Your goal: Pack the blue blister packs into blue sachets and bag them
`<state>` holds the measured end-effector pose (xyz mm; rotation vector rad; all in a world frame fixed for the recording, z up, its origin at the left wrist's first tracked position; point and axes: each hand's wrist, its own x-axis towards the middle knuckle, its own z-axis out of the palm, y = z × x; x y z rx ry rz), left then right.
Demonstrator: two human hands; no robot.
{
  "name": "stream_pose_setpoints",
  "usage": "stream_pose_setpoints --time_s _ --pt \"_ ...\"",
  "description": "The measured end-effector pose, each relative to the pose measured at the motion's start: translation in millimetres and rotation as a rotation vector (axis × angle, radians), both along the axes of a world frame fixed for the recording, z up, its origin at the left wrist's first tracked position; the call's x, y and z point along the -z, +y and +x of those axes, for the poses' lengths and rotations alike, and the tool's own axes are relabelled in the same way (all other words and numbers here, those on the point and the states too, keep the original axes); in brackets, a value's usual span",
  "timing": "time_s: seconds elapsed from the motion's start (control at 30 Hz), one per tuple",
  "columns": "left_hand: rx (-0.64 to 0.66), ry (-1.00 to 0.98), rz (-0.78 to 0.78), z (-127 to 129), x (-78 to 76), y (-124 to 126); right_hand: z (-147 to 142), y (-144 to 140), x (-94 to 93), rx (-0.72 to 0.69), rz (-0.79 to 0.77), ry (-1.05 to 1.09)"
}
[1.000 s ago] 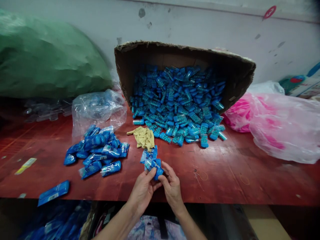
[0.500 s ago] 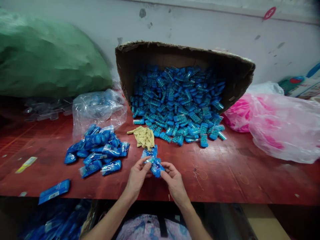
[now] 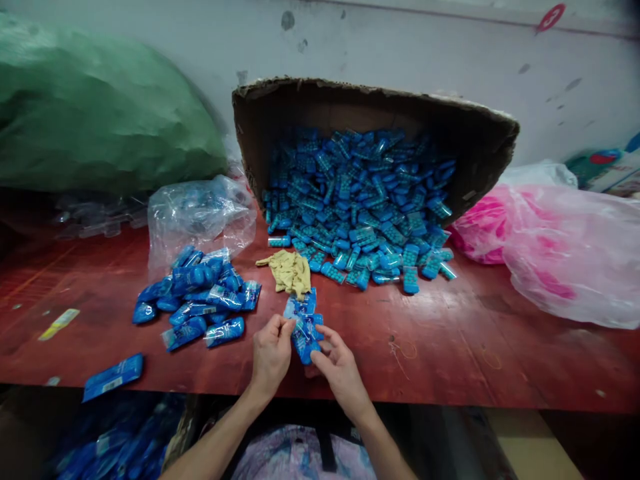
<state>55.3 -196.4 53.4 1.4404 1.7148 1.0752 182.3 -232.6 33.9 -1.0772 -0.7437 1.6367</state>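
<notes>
1. Head view: we are holding a blue packet (image 3: 303,337) over the near edge of the worktop (image 3: 450,347), left hand (image 3: 270,353) and right hand (image 3: 340,370) fingers both pinching it.
2. Filled packets (image 3: 197,303) are lying to our left, and a tipped box (image 3: 375,160) is spilling blue pieces behind.

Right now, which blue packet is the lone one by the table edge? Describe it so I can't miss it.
Start at the green sack, then drop to the red table's near-left edge. A single flat blue packet lies there, apart from the packet pile beside the hands.
</notes>
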Motion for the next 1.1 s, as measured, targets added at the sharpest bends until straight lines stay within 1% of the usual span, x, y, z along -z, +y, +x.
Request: stream_pose_setpoints --time_s 0.07,0.13,0.17,0.23,0.27,0.3,0.37,0.4,0.43,0.47,0.5,0.57,0.67,0.73,0.8,0.87,0.93,0.97,1.07,1.1 --pt "0.011 0.018 0.032 0 2.8 -1 -1 0 0.5 0.011 -0.055 0.062" --pt "0.003 -0.048 0.011 0 8.1 -1 0 1 -0.3 0.028 -0.067 0.083" --pt "-0.012 -0.115 -0.017 0 10.6 0 1 1 -1.1 0.029 -0.061 0.077" --pt "-0.027 -0.329 -0.114 0 12.5 1 4 2 -3.4 0.024 -0.042 0.056" --pt "-0.004 -0.465 -0.181 0 11.5 0 7 3 -4.7 0.019 -0.031 0.053" --pt "0.051 -0.604 -0.262 0 9.2 0 9 4 -5.9 0.011 -0.019 0.059" --pt "0.213 -0.844 -0.438 0 2.5 -3 15 7 -7.6 -0.037 -0.005 0.082" --pt "0.282 -0.928 -0.507 1 -0.7 -4 18 8 -7.9 -0.076 0.0 0.097" --pt "0.319 -0.989 -0.553 1 -3.4 -5 19 9 -7.7 -0.11 0.002 0.109" --pt "0.318 -1.037 -0.578 2 -5.2 -6 20 10 -7.2 -0.13 -0.002 0.117" --pt "0.286 -1.073 -0.587 3 -6.1 -7 21 11 -6.3 -0.126 -0.01 0.118" --pt "0.193 -1.11 -0.585 7 -5.9 -9 18 11 -4.0 -0.062 -0.033 0.095" --pt "0.073 -1.089 -0.574 15 -3.7 -12 12 6 -1.3 0.036 -0.039 -0.005" --pt "0.001 -1.066 -0.574 20 -2.5 -14 7 1 -0.9 0.082 0.022 -0.125" --pt "-0.069 -1.047 -0.582 24 -1.8 -17 5 -5 -1.1 0.125 0.115 -0.276" --pt "-0.116 -1.023 -0.58 25 -1.7 -18 5 -7 -0.9 0.141 0.189 -0.399" --pt "-0.095 -1.01 -0.584 23 -2.1 -18 7 -7 0.3 0.132 0.191 -0.424" --pt "-0.056 -1.015 -0.595 21 -2.5 -17 9 -5 1.3 0.118 0.153 -0.39" --pt "0.089 -1.06 -0.643 15 -2.9 -15 14 1 4.9 0.069 -0.035 -0.201" --pt "0.11 -1.059 -0.647 13 -2.5 -14 14 3 5.8 0.057 -0.083 -0.143"
